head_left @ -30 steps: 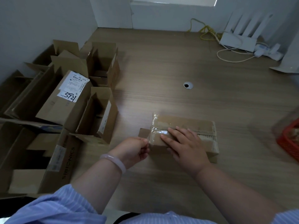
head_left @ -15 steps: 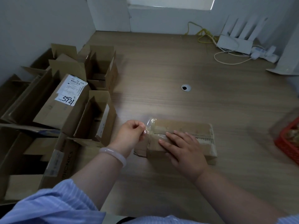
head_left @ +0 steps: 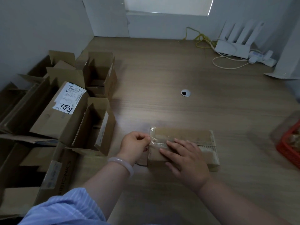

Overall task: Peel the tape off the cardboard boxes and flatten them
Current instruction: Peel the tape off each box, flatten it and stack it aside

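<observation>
Our table (head_left: 178, 67), pale wood, runs out under and far beyond both hands. Well off to the left of our left hand (head_left: 135, 145) sits a pile (head_left: 53, 125) of open cardboard boxes with their flaps up, the nearest of them just beside that hand's wrist. Far ahead of our right hand (head_left: 186, 161), against the wall, stands a white router (head_left: 232, 47) with cables trailing from it. Out to the right of that hand, at the edge of view, is a red basket (head_left: 285, 151); what it holds is too blurred to tell. The box (head_left: 191, 135) we are working on lies flat on the table directly under our right hand, which rests palm down on its top with the fingers spread and straight, pressing it to the wood. Our left hand is at the box's left end, touching it, fingers curled, thumb and forefinger pinching the clear tape (head_left: 154, 138). The tape's loose end stands up from the box's left edge, crinkled and shiny, while the rest runs along the top under the fingertips of our right hand. One box in the pile carries a white label (head_left: 69, 98) with dark handwriting. A pale bracelet (head_left: 121, 162) circles our left wrist. Ahead of both hands, a small round grommet (head_left: 185, 93) sits in the table.
</observation>
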A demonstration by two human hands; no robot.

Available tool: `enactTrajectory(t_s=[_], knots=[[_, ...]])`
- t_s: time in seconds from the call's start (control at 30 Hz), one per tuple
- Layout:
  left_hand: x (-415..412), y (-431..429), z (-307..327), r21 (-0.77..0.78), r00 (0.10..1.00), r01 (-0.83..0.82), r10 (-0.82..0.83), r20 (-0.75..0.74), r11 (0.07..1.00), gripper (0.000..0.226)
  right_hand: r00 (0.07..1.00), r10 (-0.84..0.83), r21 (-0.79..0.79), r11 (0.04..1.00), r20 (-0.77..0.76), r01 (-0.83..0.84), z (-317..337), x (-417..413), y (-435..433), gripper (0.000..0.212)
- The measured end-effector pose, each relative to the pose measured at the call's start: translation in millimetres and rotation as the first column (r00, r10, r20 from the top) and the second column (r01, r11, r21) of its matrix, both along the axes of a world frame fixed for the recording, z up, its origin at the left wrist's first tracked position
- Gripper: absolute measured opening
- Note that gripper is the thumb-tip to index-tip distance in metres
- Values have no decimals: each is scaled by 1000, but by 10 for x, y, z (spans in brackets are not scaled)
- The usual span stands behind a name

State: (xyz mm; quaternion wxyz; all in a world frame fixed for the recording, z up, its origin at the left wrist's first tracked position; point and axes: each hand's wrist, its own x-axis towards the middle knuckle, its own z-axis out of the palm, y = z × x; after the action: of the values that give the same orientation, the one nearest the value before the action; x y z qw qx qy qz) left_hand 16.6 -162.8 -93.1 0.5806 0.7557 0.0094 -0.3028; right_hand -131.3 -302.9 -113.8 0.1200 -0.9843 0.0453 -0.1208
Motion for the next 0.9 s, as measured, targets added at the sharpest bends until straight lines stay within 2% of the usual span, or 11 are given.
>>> enactTrajectory(t_s=[0.13,0.27,0.33,0.37,0.4,0.47,0.5,0.57,0.67,0.8,0.9], knots=[[-17,36,-58,111,967,32,-59,247,993,12,1000,8,14,1000,-1,-7,-5,4,-6,38],[-19,53,-71,216,821,104,-206,532,971,10,1000,13,19,1000,15,-13,-4,1,1,39],[-18,65,-57,264,769,107,-248,590,959,7,1000,13,24,1000,19,-13,-5,1,3,39],[-22,68,-58,248,791,106,-233,566,963,6,1000,11,26,1000,20,-11,-3,6,3,39],[-15,65,-54,198,852,98,-185,490,975,7,1000,8,28,1000,23,-9,-1,15,2,39],[18,22,-18,29,982,31,-36,185,999,8,1000,7,29,1000,25,-8,4,33,-5,38],[41,-7,19,-20,999,-12,12,30,1000,10,1000,8,30,1000,23,-8,9,36,-8,38],[128,-47,63,-8,992,-39,37,-120,999,20,1000,2,36,999,28,-3,24,47,-8,38],[229,-89,59,33,992,6,-1,-126,999,25,996,-24,93,996,82,17,64,86,-6,31],[295,-131,-20,108,1000,12,-9,-26,994,17,991,-10,144,990,133,-10,82,149,-55,23],[331,-158,-22,119,1000,7,-5,-24,993,11,991,0,169,985,134,-23,56,145,-88,21]])
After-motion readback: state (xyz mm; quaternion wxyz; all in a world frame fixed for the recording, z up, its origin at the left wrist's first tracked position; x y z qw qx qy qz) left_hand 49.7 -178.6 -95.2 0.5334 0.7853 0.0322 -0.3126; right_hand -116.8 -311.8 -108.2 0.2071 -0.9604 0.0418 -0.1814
